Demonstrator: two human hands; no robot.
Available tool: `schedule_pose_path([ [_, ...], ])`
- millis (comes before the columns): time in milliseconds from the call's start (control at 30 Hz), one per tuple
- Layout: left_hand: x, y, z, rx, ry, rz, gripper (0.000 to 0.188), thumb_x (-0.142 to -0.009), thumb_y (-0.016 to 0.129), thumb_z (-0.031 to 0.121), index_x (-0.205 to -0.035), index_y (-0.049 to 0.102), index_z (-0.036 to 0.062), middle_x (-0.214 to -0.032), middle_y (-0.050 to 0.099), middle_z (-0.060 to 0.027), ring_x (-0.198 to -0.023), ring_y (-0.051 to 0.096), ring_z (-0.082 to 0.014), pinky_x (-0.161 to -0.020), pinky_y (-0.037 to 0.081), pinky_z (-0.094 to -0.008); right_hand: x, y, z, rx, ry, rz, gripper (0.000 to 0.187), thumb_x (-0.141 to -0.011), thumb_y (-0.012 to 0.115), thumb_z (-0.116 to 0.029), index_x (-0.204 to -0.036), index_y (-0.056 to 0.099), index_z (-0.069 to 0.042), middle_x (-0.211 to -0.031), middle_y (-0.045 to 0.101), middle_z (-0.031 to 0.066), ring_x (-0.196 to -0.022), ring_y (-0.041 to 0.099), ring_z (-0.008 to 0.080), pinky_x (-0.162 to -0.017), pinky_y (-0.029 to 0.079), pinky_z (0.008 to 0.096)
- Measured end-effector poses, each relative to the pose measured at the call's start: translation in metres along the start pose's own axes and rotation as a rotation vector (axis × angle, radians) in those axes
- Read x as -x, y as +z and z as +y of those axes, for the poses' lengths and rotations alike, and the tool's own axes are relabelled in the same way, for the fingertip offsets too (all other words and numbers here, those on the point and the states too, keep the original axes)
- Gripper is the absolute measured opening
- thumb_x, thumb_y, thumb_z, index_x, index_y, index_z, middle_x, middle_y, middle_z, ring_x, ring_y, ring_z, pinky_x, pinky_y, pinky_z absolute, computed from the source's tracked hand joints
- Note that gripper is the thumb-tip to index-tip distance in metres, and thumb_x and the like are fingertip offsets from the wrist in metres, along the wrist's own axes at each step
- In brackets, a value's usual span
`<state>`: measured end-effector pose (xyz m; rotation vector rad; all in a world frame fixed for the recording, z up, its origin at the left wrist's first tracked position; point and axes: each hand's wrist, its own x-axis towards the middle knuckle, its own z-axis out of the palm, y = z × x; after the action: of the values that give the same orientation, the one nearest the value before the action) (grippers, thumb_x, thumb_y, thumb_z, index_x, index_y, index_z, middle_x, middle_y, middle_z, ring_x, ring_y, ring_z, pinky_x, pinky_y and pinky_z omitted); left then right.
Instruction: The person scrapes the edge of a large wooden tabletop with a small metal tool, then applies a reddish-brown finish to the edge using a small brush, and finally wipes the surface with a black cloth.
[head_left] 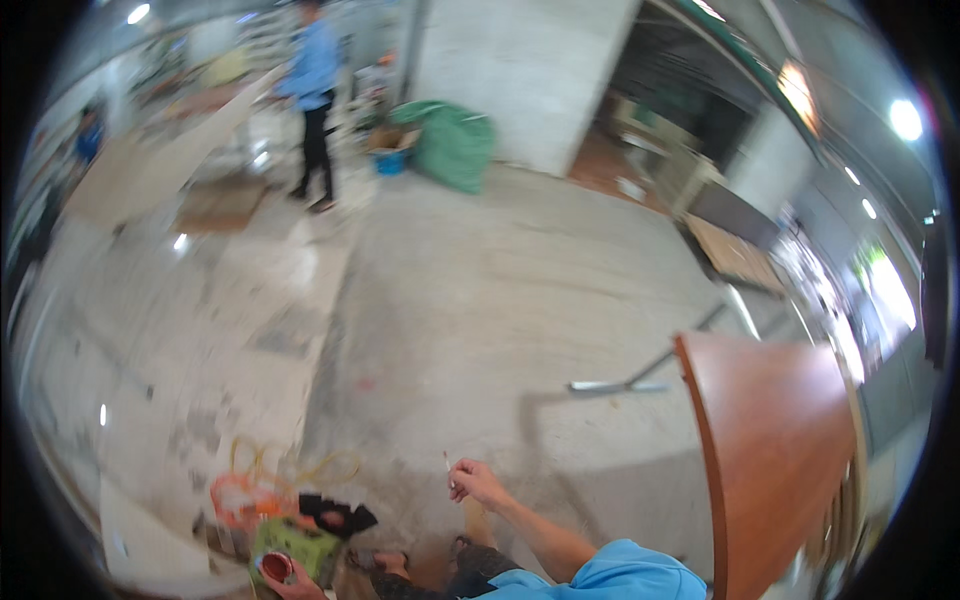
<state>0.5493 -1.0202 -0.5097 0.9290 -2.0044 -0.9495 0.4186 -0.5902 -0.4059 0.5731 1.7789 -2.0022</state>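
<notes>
My right hand (477, 483) is held out over the concrete floor in the lower middle, its fingers pinched round a thin white stick (447, 462) with a reddish tip. At the lower left my left hand (297, 583) grips a small round container (275, 568) with dark red contents. The container is open at the top. Just beyond the left hand is a green object (312, 541), with a black item (340, 516) and an orange bundle (240, 500) close by. Blur hides what these are exactly.
A brown wooden panel (770, 440) stands at my right, beside a grey metal frame (640, 380). At the far left a person in blue (318, 75) is beside a large pale sheet (170, 170). A green sack (455, 145) and blue bucket (390, 160) stand near the wall.
</notes>
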Motion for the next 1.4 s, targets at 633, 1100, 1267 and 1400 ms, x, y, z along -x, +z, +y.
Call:
schedule_pose_path([
  [633, 0.264, 0.114, 0.477, 0.816, 0.936, -1.657, 0.057, -0.076, 0.079, 0.006, -0.127, 0.055, -0.0018, -0.117, 0.06, -0.0118, -0.108, 0.06, -0.0234, -0.095, 0.049, -0.0371, 0.414, -0.143, -0.012, -0.86, -0.939, 1.112, 0.005, -0.096, 0.057, -0.007, -0.1, 0.054, -0.006, -0.08, 0.067, 0.0109, -0.062, 0.065, 0.0176, -0.054, 0.051, 0.0302],
  [1100, 0.427, -0.012, 0.574, 1.191, 1.338, -2.22, 0.051, -0.063, 0.082, 0.009, -0.109, 0.063, 0.004, -0.1, 0.065, -0.0097, -0.096, 0.059, -0.0273, -0.085, 0.049, -0.0377, 0.559, -0.075, 0.024, -0.684, -1.099, 1.932, 0.005, -0.093, 0.059, -0.005, -0.095, 0.054, -0.005, -0.078, 0.067, 0.0119, -0.065, 0.063, 0.0165, -0.062, 0.051, 0.0285],
  [1267, 0.486, -0.073, 0.563, 1.255, 1.363, -2.211, 0.049, -0.062, 0.083, 0.01, -0.107, 0.063, 0.0042, -0.099, 0.066, -0.0088, -0.096, 0.058, -0.0276, -0.082, 0.049, -0.0383, 0.61, -0.095, 0.078, -0.586, -1.066, 2.003, 0.002, -0.093, 0.056, -0.004, -0.095, 0.054, -0.005, -0.083, 0.07, 0.0138, -0.073, 0.067, 0.0187, -0.072, 0.054, 0.0324],
  [1400, 0.543, -0.125, 0.542, 1.238, 1.305, -2.208, 0.05, -0.062, 0.084, 0.011, -0.107, 0.063, 0.0039, -0.099, 0.065, -0.0094, -0.094, 0.058, -0.0268, -0.08, 0.048, -0.0374, 0.657, -0.139, 0.141, -0.602, -0.976, 1.998, 0.002, -0.096, 0.052, -0.002, -0.097, 0.054, -0.003, -0.095, 0.073, 0.0173, -0.088, 0.071, 0.0213, -0.087, 0.054, 0.0352],
])
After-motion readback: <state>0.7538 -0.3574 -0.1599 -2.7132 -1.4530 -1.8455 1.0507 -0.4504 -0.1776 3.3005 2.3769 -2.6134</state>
